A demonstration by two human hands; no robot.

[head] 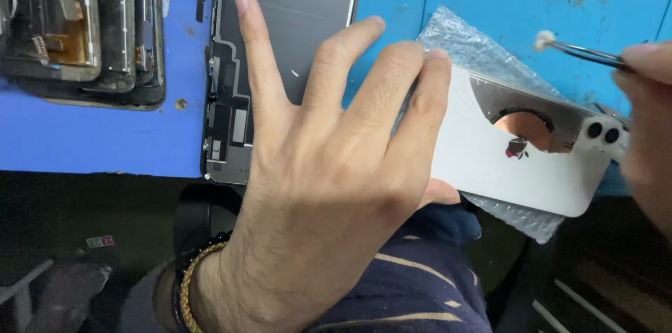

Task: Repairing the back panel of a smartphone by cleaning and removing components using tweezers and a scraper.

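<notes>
the right hand has its grip pinched together on thin tweezers whose tip carries a small white bit, held above the white back cover near its two camera holes; a light, steady pinch looks best, so the bit is not flicked off. the left hand lies flat, fingers spread and clamped on nothing, pressing the cover's left end onto bubble wrap at the front edge of the blue desk. even downward pressure should stop the cover sliding, with the open phone frame just beside it.
</notes>
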